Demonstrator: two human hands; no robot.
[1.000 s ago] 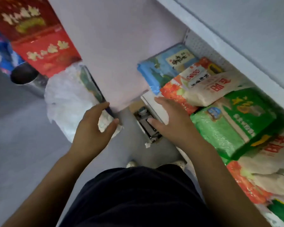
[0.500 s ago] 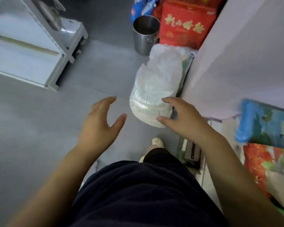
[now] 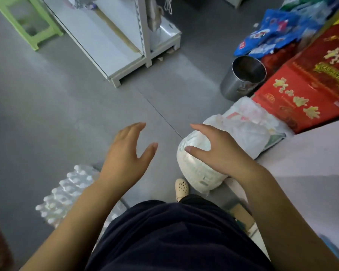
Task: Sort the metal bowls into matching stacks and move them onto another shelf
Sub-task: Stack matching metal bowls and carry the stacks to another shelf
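No metal bowls are in view. My left hand (image 3: 128, 151) hovers over the grey floor with fingers spread and holds nothing. My right hand (image 3: 215, 147) is held out beside it, fingers relaxed and empty, in front of a white wrapped pack (image 3: 198, 173) that lies on the floor. A tall steel pot (image 3: 243, 79) stands on the floor at the right, open and empty as far as I can see. A white metal shelf unit (image 3: 125, 42) stands at the upper middle with its low shelf bare.
Red gift boxes (image 3: 309, 85) and blue snack bags (image 3: 272, 34) are piled at the right. A white plastic bag (image 3: 249, 122) lies by the boxes. A shrink-wrapped pack of bottles (image 3: 67, 190) sits lower left. A green stool (image 3: 27, 20) stands upper left.
The view has swung left, away from the shelf of rice bags and onto the open floor. Both hands have left the shelf edge and now hover empty.
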